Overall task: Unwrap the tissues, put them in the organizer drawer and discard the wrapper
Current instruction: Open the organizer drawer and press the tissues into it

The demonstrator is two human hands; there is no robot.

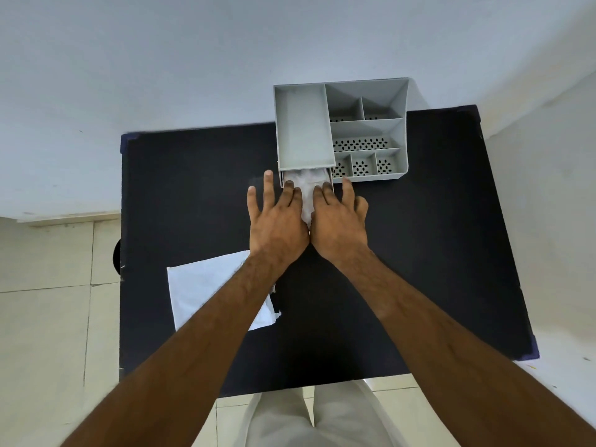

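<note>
A grey plastic organizer (400, 130) stands at the far edge of the black table (435, 240). Its drawer (331, 176) is pulled out toward me below the left compartment. White tissues (308, 191) lie in the drawer and stick out over its front. My left hand (277, 221) and my right hand (338, 224) rest side by side on the tissues, fingers spread and pressing down on them. The white wrapper (206, 291) lies flat on the table near left, partly under my left forearm.
The table stands against a white wall (193, 59). Tiled floor (48, 301) shows to the left and at the near edge. The organizer has several perforated compartments (361, 143) on its right side, all with nothing in them.
</note>
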